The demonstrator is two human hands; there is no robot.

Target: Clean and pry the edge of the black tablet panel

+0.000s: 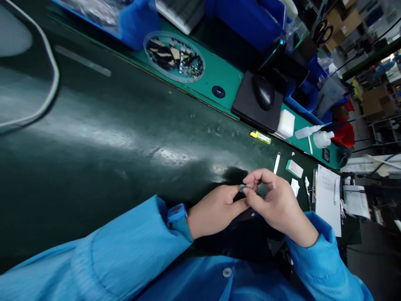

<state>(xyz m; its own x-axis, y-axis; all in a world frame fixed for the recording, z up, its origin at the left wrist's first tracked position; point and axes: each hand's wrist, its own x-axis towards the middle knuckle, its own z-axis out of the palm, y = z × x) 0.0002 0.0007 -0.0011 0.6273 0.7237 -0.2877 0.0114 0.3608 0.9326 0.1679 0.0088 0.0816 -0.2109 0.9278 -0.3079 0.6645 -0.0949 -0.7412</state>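
My left hand (216, 209) and my right hand (275, 200) meet close to my body, above the near edge of the dark green bench. Between their fingertips they pinch a small greyish piece (242, 188). It is too small and too covered by fingers for me to name. The left thumb and forefinger grip it from the left; the right thumb and forefinger close on it from the right. Both wrists come out of blue sleeves, with a blue band (177, 214) around the left one.
On the raised green shelf stand a round tub (175, 56) of small parts, a black mouse (263, 92) and white bottles (322, 139). A yellow-labelled stick (260, 136), an eraser-like block (294, 168) and a paper sheet (327, 200) with a pen lie on the bench. A white cable (52, 62) curves at left.
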